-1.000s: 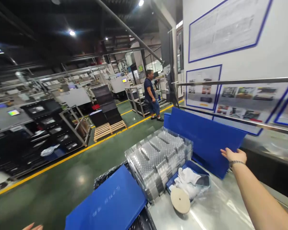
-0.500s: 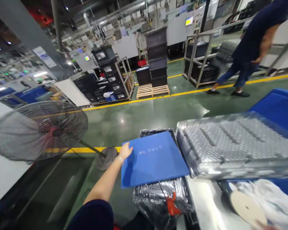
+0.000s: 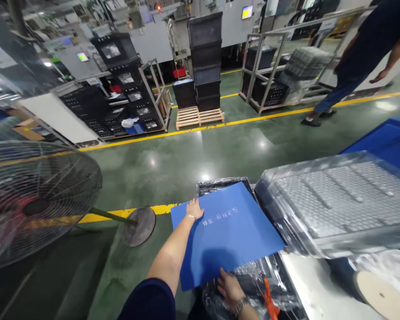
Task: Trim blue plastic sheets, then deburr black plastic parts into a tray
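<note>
A blue flat board (image 3: 228, 233) lies on top of a stack of black trays wrapped in clear plastic (image 3: 253, 284). My left hand (image 3: 194, 209) rests on the board's far left corner. My right hand (image 3: 230, 285) grips the board's near edge from underneath. To the right, a stack of clear blister trays in plastic wrap (image 3: 333, 202) lies on the metal table (image 3: 315, 295).
A pedestal fan (image 3: 33, 200) stands on the green floor at the left. A round white disc (image 3: 382, 295) and white cloth lie on the table. Another person's legs (image 3: 336, 84) cross the aisle at the back right. Racks, black crates and a wooden pallet (image 3: 200, 116) line the far side.
My view swung left and down from the wall to the blue board. My left hand reached the board's corner, and my right hand came off the upright blue panel to the board's near edge.
</note>
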Demonstrator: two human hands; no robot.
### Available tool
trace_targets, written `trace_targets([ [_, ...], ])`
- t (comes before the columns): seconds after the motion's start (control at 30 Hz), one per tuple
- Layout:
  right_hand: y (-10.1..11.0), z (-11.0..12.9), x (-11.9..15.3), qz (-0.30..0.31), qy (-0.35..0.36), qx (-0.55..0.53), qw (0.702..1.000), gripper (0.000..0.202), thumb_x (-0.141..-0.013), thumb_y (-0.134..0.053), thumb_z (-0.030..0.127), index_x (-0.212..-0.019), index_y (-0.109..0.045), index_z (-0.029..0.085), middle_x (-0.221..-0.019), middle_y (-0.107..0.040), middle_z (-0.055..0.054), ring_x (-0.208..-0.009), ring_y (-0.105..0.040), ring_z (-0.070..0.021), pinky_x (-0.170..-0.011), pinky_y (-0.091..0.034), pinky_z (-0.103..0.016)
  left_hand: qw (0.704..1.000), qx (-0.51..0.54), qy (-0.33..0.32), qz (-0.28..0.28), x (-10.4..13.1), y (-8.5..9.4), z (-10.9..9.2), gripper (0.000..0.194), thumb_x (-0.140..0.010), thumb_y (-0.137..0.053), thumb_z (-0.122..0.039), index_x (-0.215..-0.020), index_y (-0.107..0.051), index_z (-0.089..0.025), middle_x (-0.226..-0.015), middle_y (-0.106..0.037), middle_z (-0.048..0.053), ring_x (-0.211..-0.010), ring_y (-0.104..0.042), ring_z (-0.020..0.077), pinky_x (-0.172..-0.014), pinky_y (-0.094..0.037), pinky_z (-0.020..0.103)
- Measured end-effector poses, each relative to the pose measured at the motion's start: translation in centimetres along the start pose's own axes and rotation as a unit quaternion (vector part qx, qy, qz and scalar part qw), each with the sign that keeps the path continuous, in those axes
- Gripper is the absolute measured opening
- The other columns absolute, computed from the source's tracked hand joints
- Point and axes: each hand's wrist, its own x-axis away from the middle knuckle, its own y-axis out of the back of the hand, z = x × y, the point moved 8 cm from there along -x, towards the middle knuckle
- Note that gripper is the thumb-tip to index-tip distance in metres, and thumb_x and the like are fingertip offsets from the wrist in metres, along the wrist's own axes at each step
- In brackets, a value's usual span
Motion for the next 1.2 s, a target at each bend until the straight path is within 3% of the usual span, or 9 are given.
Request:
trace_targets([
  [0.27,0.9,-0.7,1.1,-0.113,-0.01,-0.058,0.992,0.057,-0.049,-0.07,0.076,-0.07,-0.05,0.027,-0.065,-0.063,-0.004,-0.081,-0.072,-0.0311,-0.07,-0.055,-0.04,0.998,0.054,-0.012,-0.023,-0.1,2.2,1.4,0.039,-0.086,-0.064,-0.032,-0.119,-0.058,-0.012,-0.13,-0.059,0.014,-0.126,-0.051,0.0271,-0.109,-0.036,0.049],
  [0.4,0.8,0.7,2.6,-0.152,0.054,-0.08,0.984,0.061,-0.045,-0.067,0.079,-0.075,-0.054,0.027,-0.08,-0.072,-0.008,-0.093,-0.07,-0.0338,-0.079,-0.056,-0.043,0.989,0.14,0.007,-0.044,0.3,3.4,2.9,0.034,-0.082,-0.068,-0.031,-0.109,-0.06,-0.012,-0.121,-0.062,0.014,-0.118,-0.057,0.0251,-0.103,-0.042,0.042],
  [0.53,0.1,4.5,5.4,-0.152,0.206,-0.113,0.96,0.058,-0.057,-0.068,0.074,-0.088,-0.062,0.025,-0.1,-0.074,-0.007,-0.11,-0.064,-0.0305,-0.097,-0.05,-0.037,0.962,0.264,0.031,-0.061,1.8,6.3,5.1,0.04,-0.08,-0.066,-0.038,-0.107,-0.058,-0.01,-0.1,-0.068,0.013,-0.096,-0.066,0.0243,-0.088,-0.051,0.038],
  [0.7,2.1,12.5,8.9,-0.13,0.332,-0.066,0.932,0.049,-0.06,-0.073,0.069,-0.076,-0.063,0.024,-0.073,-0.069,-0.004,-0.079,-0.067,-0.0268,-0.076,-0.056,-0.035,0.905,0.422,-0.049,0.003,5.9,13.8,5.3,0.07,-0.047,-0.079,-0.063,-0.095,-0.065,-0.014,-0.09,-0.073,0.01,-0.082,-0.069,0.0243,-0.079,-0.056,0.036],
  [0.83,7.4,23.0,13.7,-0.222,0.446,-0.019,0.867,0.062,-0.059,-0.072,0.069,-0.096,-0.065,0.019,-0.1,-0.071,-0.011,-0.099,-0.065,-0.0326,-0.091,-0.054,-0.043,0.867,0.478,-0.13,0.05,12.0,20.2,1.5,0.068,-0.033,-0.084,-0.062,-0.079,-0.071,-0.013,-0.08,-0.075,0.011,-0.073,-0.069,0.0269,-0.074,-0.057,0.04],
  [0.93,8.0,28.2,20.5,-0.31,0.534,-0.01,0.786,0.093,-0.059,-0.072,0.068,-0.133,-0.051,0.015,-0.141,-0.051,-0.018,-0.131,-0.047,-0.0378,-0.111,-0.036,-0.054,0.842,0.496,-0.206,-0.061,17.5,22.1,-3.9,0.058,-0.056,-0.075,-0.064,-0.088,-0.072,-0.016,-0.09,-0.077,0.011,-0.085,-0.071,0.0304,-0.081,-0.058,0.044],
  [1.03,3.4,29.9,26.2,-0.18,0.609,0.001,0.772,0.091,-0.068,-0.074,0.057,-0.144,-0.043,0.02,-0.146,-0.049,-0.014,-0.133,-0.048,-0.033,-0.111,-0.039,-0.05,0.821,0.4,-0.335,-0.231,23.9,19.6,-10.6,0.044,-0.087,-0.049,-0.053,-0.107,-0.072,-0.02,-0.111,-0.074,0.011,-0.107,-0.068,0.0294,-0.097,-0.054,0.045],
  [1.1,1.9,30.1,29.1,-0.139,0.63,0.013,0.764,0.071,-0.074,-0.071,0.055,-0.135,-0.056,0.021,-0.134,-0.061,-0.012,-0.12,-0.059,-0.0304,-0.103,-0.048,-0.045,0.765,0.29,-0.488,-0.303,28.6,16.8,-15.2,0.051,-0.091,-0.047,-0.044,-0.137,-0.055,-0.023,-0.134,-0.061,0.012,-0.124,-0.059,0.0287,-0.102,-0.052,0.043],
  [1.2,5.4,30.0,31.7,-0.15,0.633,0.017,0.76,0.042,-0.086,-0.056,0.055,-0.1,-0.074,0.02,-0.099,-0.075,-0.009,-0.089,-0.069,-0.0252,-0.083,-0.057,-0.037,0.668,0.124,-0.647,-0.345,33.7,15.4,-19.3,0.073,-0.089,-0.055,-0.043,-0.154,-0.025,-0.026,-0.149,-0.047,0.012,-0.134,-0.049,0.0264,-0.106,-0.05,0.04],
])
